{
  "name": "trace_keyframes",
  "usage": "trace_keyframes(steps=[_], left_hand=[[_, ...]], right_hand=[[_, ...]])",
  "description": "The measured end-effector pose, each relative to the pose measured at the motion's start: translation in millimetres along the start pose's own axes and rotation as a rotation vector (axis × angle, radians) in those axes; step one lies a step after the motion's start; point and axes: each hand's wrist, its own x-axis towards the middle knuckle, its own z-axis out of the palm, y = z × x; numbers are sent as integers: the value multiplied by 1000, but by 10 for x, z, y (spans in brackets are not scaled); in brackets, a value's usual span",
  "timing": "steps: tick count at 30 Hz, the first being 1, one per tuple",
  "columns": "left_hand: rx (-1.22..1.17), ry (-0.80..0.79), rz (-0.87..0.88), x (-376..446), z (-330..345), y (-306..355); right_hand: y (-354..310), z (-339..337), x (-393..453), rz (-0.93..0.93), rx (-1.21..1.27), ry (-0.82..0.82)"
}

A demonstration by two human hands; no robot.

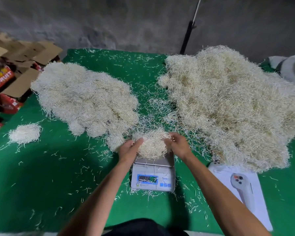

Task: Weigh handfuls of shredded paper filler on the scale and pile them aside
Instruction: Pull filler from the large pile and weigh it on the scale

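Green cloth (49,167) is carrying the stock. I am cupping one handful (152,147) on the scale (153,178), left hand (129,148) and right hand (178,146) curled around it, likely shaping it so nothing overhangs. Weighed pile (85,99) is lying left, loose supply (228,103) right.

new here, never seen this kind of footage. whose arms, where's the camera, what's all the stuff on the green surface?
There is no robot. One wide-angle camera on a person's head looks down at their two bare arms. The left hand and right hand cup a handful of shredded paper filler over the small digital scale; whether it rests on the pan I cannot tell. On the green table cover lie a big loose heap to the right, a pile of rounded clumps to the left, and one small separate clump far left. A white printed sheet lies right of the scale; cardboard boxes stand beyond the left edge.
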Motion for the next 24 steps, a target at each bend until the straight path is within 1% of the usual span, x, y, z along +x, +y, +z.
trace_keyframes(steps=[2,4,5,7,10,12,14,16,19,24], left_hand=[[84,-27,41,-22,-75,-83],[36,-28,46,-33,-189,-168],[-53,-21,10,-25,-249,-238],[-272,-28,-128,-21,-358,-436],[-582,-18,-336,-54,-469,-865],[-800,31,-378,-99,-513,-1125],[-938,75,-378,-119,-545,-1238],[-965,86,-366,-113,-538,-1251],[-942,97,-367,-89,-519,-1243],[-952,90,-362,-84,-532,-1260]], right_hand=[[107,-49,-64,-34,-15,-11],[242,-134,-212,-56,86,-5],[345,-153,-294,-52,148,25],[622,-130,-448,2,290,115],[1082,38,-615,137,481,216],[1255,137,-713,236,624,271],[1280,167,-740,271,738,311],[1219,161,-731,287,754,328],[1205,167,-716,301,756,343],[1243,192,-717,280,751,356]])
